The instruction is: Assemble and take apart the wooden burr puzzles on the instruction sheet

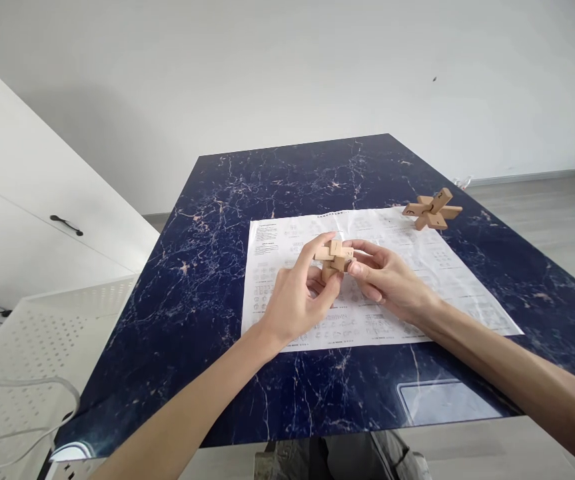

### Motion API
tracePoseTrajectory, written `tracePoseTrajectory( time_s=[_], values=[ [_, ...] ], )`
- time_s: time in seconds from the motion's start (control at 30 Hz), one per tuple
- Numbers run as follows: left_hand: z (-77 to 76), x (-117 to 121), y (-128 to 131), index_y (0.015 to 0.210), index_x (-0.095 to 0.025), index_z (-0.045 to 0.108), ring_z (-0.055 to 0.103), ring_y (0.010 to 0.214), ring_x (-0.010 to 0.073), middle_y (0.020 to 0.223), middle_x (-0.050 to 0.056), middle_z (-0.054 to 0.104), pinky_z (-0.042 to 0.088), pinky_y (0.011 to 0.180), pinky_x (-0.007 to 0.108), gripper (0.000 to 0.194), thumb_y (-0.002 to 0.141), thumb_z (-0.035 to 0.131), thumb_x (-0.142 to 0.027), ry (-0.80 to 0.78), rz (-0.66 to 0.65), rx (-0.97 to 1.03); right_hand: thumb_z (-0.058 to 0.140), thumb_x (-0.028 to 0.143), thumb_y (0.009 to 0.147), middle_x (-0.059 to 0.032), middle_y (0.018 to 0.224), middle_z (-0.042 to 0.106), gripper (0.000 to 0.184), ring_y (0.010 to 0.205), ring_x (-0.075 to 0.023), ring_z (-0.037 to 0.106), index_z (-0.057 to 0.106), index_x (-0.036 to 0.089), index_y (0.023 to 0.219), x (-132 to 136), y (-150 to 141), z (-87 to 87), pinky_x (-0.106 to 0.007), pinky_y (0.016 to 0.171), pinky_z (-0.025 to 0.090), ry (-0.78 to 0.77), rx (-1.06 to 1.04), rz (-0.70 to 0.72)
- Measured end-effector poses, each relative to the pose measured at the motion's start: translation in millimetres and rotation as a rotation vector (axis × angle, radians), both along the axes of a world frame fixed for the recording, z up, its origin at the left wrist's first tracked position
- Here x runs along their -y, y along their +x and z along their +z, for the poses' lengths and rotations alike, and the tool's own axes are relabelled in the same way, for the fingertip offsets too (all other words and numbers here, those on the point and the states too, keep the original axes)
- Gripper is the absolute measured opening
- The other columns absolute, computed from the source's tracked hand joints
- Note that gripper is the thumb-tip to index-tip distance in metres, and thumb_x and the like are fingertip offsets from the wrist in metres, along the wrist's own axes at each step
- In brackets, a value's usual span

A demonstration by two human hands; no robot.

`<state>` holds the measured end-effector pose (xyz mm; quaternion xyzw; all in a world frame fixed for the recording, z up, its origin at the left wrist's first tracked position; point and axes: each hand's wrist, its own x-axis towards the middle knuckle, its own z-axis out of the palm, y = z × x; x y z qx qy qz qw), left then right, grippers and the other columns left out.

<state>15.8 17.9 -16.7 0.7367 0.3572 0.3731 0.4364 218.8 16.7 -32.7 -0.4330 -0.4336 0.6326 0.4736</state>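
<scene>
Puzzle (336, 248) is held over the paper (467, 303): the left hand (297, 297) grips it between finger and thumb, probably for steadiness, while the right hand (392, 277) pinches its right side. Another cross (437, 219) stands at the far right corner, likely leaving print visible.

The puzzle (336, 249), a compact cluster of pale wooden bars with squared ends and small dark markings, is sitting between the left hand (294, 297) and the right hand (392, 279) over the sheet (460, 303), its bars interlocking crosswise and their ends projecting upward and sideways.
</scene>
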Motion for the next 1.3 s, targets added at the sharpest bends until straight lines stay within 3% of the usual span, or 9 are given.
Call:
tracePoseTrajectory(
  time_s=[0.1,0.23,0.33,0.43,0.53,0.63,0.87,1.07,1.3],
  values=[
    [-0.2,0.3,0.9,0.156,-0.027,0.039,0.07,0.057,0.0148,0.072,-0.004,0.07,0.062,0.057,0.027,0.06,0.102,0.063,-0.029,-0.014,0.016,-0.002,0.094,0.05,0.075,0.003,0.082,0.066,0.058,0.045,-0.0048,0.04,0.065,0.024,0.116,0.5,-3.3,2.5,-0.023,0.04,0.029,-0.002,-0.016,-0.015],
    [2.1,-2.4,1.1,0.155,-0.025,0.039,0.072,0.059,0.0166,0.073,-0.002,0.071,0.063,0.056,0.028,0.058,0.103,0.063,-0.033,-0.016,-0.012,0.008,0.089,0.054,0.081,0.0034,0.071,0.06,0.051,0.053,-0.0098,0.047,0.069,0.022,0.115,-2.0,-1.1,3.7,-0.026,0.049,0.039,-0.02,-0.07,0.076],
    [6.2,-7.3,-3.5,0.157,-0.025,0.038,0.077,0.07,0.0194,0.084,0.002,0.076,0.066,0.062,0.03,0.064,0.101,0.067,-0.037,-0.051,-0.078,0.004,0.088,0.053,0.084,-0.0006,0.08,0.066,0.047,0.062,-0.0127,0.054,0.074,0.022,0.117,-5.3,4.0,1.6,-0.029,0.06,0.048,-0.026,-0.101,0.13],
    [9.0,-12.4,-10.2,0.158,-0.027,0.038,0.079,0.08,0.0203,0.097,0.005,0.078,0.068,0.073,0.033,0.072,0.097,0.074,-0.039,-0.06,-0.136,-0.009,0.086,0.055,0.084,-0.0056,0.095,0.073,0.044,0.082,-0.0196,0.066,0.077,0.024,0.115,-7.6,6.3,1.8,-0.036,0.083,0.056,-0.005,-0.141,0.179],
    [6.7,-16.0,-14.4,0.155,-0.027,0.045,0.077,0.075,0.0189,0.093,0.003,0.079,0.068,0.074,0.034,0.071,0.095,0.078,-0.042,-0.01,-0.11,-0.034,0.08,0.058,0.089,-0.008,0.104,0.076,0.038,0.099,-0.0261,0.069,0.08,0.026,0.111,-7.8,5.0,5.1,-0.044,0.1,0.053,0.025,-0.132,0.247],
    [0.2,-17.7,-14.9,0.15,-0.025,0.051,0.076,0.075,0.0185,0.09,0.002,0.078,0.067,0.074,0.034,0.069,0.092,0.081,-0.047,0.061,-0.061,-0.042,0.076,0.059,0.092,-0.0084,0.106,0.077,0.037,0.103,-0.0278,0.069,0.082,0.026,0.108,-6.8,2.4,7.5,-0.048,0.106,0.05,0.027,-0.109,0.271],
    [-8.9,-18.1,-10.5,0.137,-0.024,0.06,0.071,0.07,0.0153,0.087,0.001,0.074,0.066,0.07,0.031,0.068,0.083,0.086,-0.055,0.153,0.014,0.014,0.076,0.056,0.093,-0.0087,0.108,0.077,0.036,0.106,-0.0285,0.069,0.082,0.025,0.109,-2.2,-0.7,6.5,-0.047,0.108,0.05,-0.009,-0.163,0.249],
    [-8.5,-17.5,-8.4,0.13,-0.024,0.061,0.073,0.072,0.0159,0.095,0.003,0.075,0.066,0.069,0.031,0.069,0.078,0.087,-0.061,0.267,0.085,-0.03,0.069,0.06,0.098,-0.0102,0.111,0.076,0.038,0.109,-0.0293,0.068,0.08,0.025,0.107,1.8,-3.1,8.2,-0.045,0.101,0.054,0.004,-0.108,0.22],
    [-6.2,-16.3,-4.8,0.122,-0.022,0.06,0.068,0.065,0.0112,0.097,0.002,0.077,0.062,0.064,0.026,0.062,0.078,0.09,-0.054,0.467,0.218,-0.067,0.068,0.064,0.097,-0.0112,0.106,0.078,0.042,0.101,-0.0281,0.074,0.07,0.024,0.107,10.3,-12.5,13.6,-0.044,0.091,0.058,0.057,0.089,-0.032]
  ],
)
